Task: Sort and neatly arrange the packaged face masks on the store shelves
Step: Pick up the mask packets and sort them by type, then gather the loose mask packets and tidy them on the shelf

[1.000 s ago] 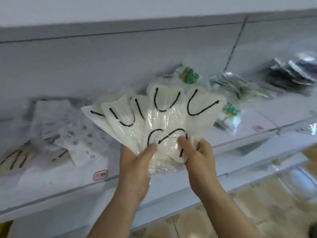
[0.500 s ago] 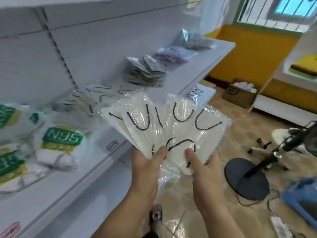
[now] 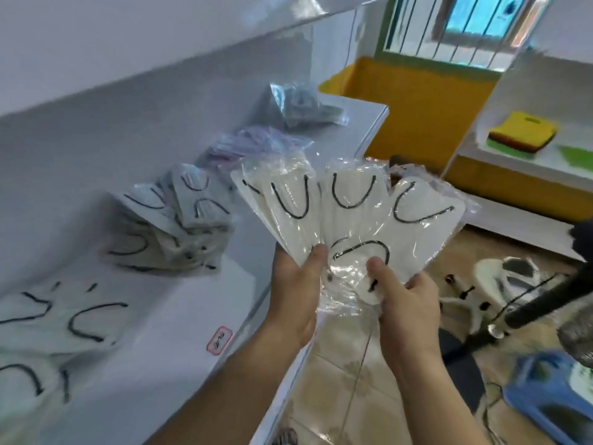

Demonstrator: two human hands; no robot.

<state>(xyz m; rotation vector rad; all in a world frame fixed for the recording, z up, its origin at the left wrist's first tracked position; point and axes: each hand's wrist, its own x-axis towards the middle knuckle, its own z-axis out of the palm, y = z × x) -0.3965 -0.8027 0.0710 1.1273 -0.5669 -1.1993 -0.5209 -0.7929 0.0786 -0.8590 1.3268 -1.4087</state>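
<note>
Both hands hold a fan of several white face masks (image 3: 349,216) with black ear loops, each in clear plastic wrap. My left hand (image 3: 296,290) grips the fan's lower left, thumb on top. My right hand (image 3: 406,303) pinches the lower right, thumb pressed on the front pack. The fan hangs over the front edge of the white shelf (image 3: 179,316). On the shelf lie a heap of similar white masks (image 3: 173,226), more white masks (image 3: 57,326) at the near left, a purplish pack pile (image 3: 256,144) and a grey pack pile (image 3: 301,104) farther along.
A pink price tag (image 3: 219,338) sits on the shelf edge. The shelf ends near a yellow wall (image 3: 426,123). On the tiled floor to the right stand a white stool (image 3: 507,277), a blue stool (image 3: 552,393) and a black fan stand (image 3: 462,377). Another shelf (image 3: 526,149) holds yellow items.
My view has swung right along the shelf; the green N95 packs left the frame. The fan of masks stays gripped in both hands and sits closer to the heap of white masks.
</note>
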